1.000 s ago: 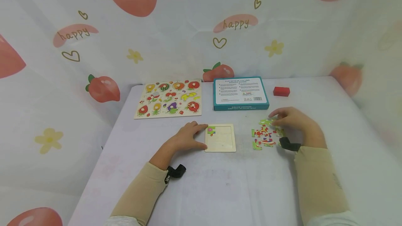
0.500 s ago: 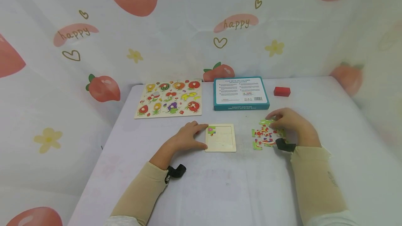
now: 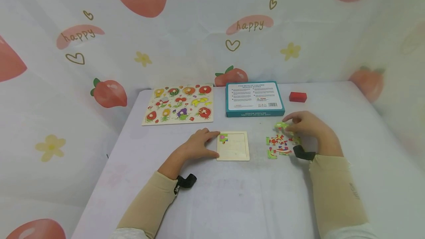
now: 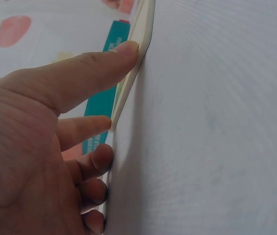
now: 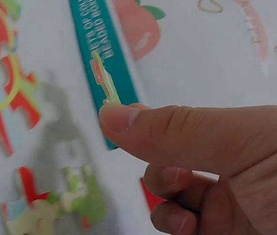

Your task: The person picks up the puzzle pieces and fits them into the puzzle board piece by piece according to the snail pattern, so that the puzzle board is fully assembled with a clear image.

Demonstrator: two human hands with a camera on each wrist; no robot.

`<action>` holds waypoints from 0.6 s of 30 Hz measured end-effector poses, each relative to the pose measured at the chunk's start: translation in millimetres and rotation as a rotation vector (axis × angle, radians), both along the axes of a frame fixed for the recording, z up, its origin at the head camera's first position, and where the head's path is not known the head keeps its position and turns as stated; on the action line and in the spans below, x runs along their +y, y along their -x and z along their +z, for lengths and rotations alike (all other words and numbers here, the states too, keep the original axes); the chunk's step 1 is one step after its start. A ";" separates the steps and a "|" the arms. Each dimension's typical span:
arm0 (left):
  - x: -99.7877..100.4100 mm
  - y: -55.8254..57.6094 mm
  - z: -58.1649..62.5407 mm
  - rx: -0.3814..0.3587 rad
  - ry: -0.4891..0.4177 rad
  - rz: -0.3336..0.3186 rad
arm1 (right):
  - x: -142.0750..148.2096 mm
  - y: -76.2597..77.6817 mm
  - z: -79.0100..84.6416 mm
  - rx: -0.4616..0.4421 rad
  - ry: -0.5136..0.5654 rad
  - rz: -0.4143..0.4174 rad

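My left hand (image 3: 198, 144) rests at the left side of a square wooden puzzle tray (image 3: 248, 146). Its thumb (image 4: 124, 51) and extended index finger touch that edge, set apart from each other. One green puzzle piece with a pink flower (image 3: 223, 137) lies in the tray's upper left corner. To the right, my right hand (image 3: 307, 123) pinches a thin green puzzle piece (image 5: 105, 81) with a red patch between thumb and index finger, raised over the table. Below it, several loose red, white and green jigsaw pieces (image 3: 279, 145) lie grouped, partly hidden by the hand.
A fruit peg puzzle board (image 3: 179, 104) lies at the back left. Behind the tray lies a teal and white box (image 3: 255, 99), with a red block (image 3: 297, 97) to its right. A patterned cloth backdrop (image 3: 192, 36) hangs along the table's far side.
My right hand first shifted slightly left over the pieces, then rose a little with a green piece pinched in it. My left hand and the tray stayed in place.
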State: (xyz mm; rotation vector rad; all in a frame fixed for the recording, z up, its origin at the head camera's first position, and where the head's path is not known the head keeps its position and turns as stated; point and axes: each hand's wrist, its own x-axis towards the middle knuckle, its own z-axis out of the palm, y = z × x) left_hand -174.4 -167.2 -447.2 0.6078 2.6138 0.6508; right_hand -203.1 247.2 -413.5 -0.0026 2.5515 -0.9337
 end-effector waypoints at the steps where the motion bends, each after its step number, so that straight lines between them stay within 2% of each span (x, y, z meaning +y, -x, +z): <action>1: 0.0 -0.1 0.3 0.001 0.000 -0.001 | -0.4 -0.9 3.1 0.013 -0.003 0.003; 9: 0.0 0.0 0.6 0.006 0.006 -0.001 | -4.8 -7.5 28.6 0.133 -0.042 0.036; 18: -0.1 0.0 -0.2 0.007 0.003 -0.002 | -12.5 -21.9 54.5 0.246 -0.044 0.045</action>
